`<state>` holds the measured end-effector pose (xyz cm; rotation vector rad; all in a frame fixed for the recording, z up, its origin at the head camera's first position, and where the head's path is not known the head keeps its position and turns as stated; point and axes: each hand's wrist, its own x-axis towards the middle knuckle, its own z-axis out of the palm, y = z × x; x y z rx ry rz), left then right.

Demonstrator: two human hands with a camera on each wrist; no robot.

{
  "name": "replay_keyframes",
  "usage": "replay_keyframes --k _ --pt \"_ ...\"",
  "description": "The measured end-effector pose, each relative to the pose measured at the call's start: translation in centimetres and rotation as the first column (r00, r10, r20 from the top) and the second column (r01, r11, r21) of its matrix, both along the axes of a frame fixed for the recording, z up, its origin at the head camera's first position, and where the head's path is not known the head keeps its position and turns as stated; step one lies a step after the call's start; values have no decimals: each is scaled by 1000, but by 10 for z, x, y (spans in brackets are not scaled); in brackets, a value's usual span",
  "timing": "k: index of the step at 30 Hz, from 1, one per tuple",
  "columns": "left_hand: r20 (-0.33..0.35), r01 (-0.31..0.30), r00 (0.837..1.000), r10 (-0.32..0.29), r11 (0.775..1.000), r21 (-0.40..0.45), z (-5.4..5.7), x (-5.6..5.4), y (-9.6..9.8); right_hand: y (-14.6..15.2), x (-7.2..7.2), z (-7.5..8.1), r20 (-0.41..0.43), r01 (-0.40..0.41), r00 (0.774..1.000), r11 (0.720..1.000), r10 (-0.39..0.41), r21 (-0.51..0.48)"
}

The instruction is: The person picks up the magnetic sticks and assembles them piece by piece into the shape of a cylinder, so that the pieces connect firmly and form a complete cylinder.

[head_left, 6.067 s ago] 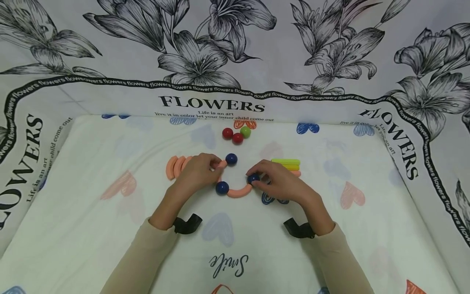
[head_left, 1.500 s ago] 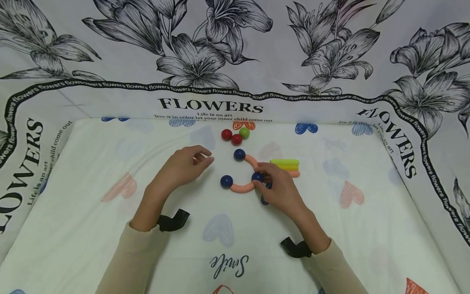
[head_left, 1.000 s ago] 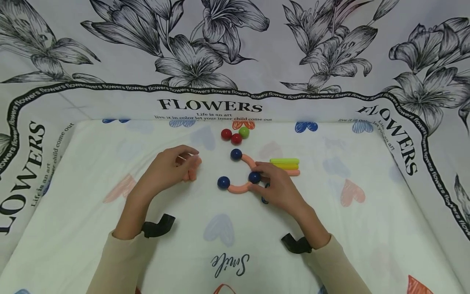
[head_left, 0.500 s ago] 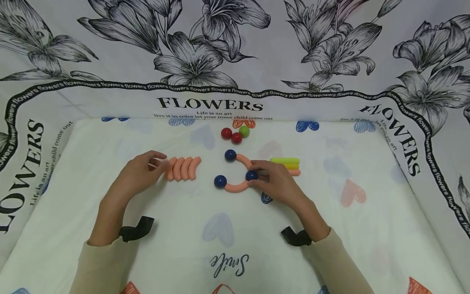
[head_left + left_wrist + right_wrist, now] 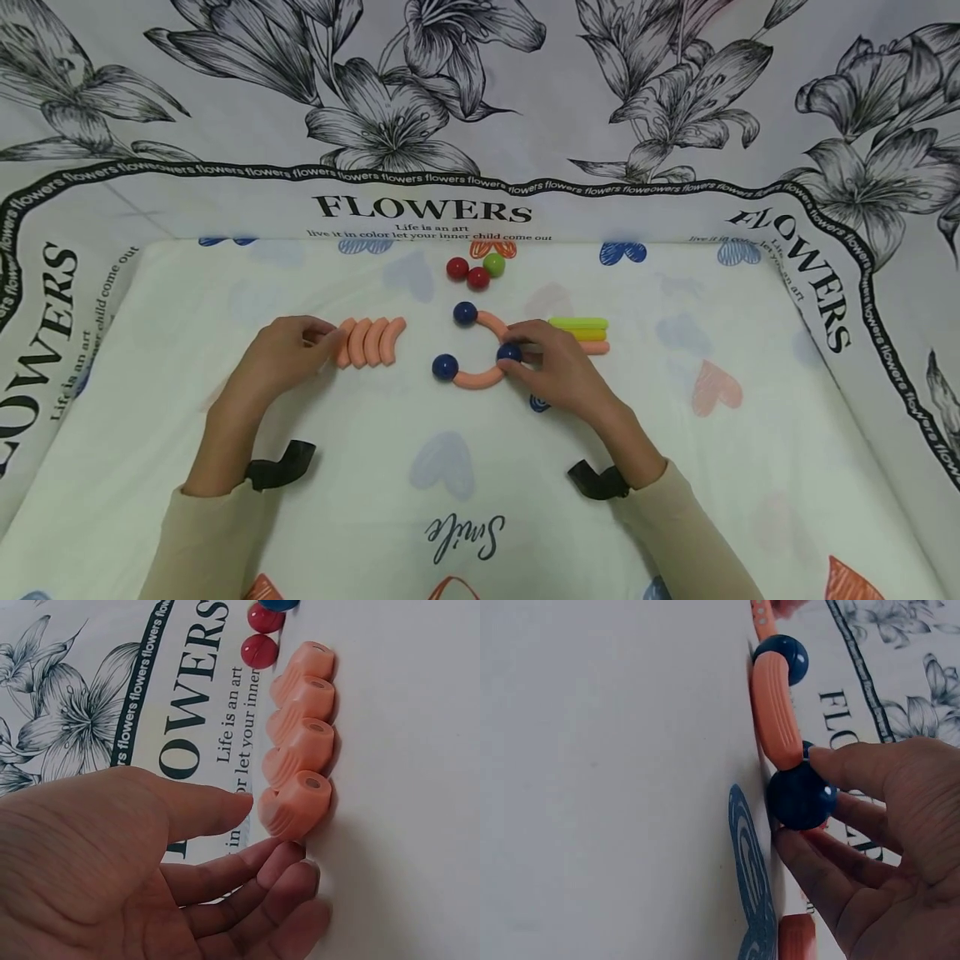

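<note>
The right hand [image 5: 555, 364] pinches a glossy dark-blue ball [image 5: 509, 354] joining two grooved, salmon-orange curved rods [image 5: 480, 381]; other glossy dark-blue balls [image 5: 465, 313] cap their far ends, so this grip presumably steadies the whole open arc on the white heart-printed cloth [image 5: 360, 500]. The left hand [image 5: 292, 352], thumb and fingers parted and grasping nothing, is at the outer end of four loose salmon-orange curved rods [image 5: 372, 342]; whether a fingertip touches is unclear. They lie side by side, probably to keep like pieces together. Beyond the arc sit two shiny red balls [image 5: 477, 278] and a green ball [image 5: 493, 265]. The right hand partly hides a straight yellow rod [image 5: 592, 335] and a straight orange rod [image 5: 597, 347], beside a straight lime-green rod [image 5: 578, 322].
</note>
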<state>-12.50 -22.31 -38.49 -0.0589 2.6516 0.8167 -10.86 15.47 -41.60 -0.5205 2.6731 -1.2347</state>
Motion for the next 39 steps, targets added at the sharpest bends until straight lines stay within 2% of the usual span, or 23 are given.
replay_keyframes --k 6,17,28,39 --pt "-8 18 1000 -18 1000 -19 -2 0 5 1 4 -2 -1 30 1000 999 -30 39" --pt "-23 -72 997 71 997 -32 -4 2 7 -1 0 1 -12 -8 1000 1000 8 26" --pt "4 -103 995 103 994 28 -3 0 -3 -1 1 1 25 -1 1000 1000 0 31" --pt "3 -118 993 118 989 85 2 0 -13 -1 1 1 7 -14 1000 999 14 29"
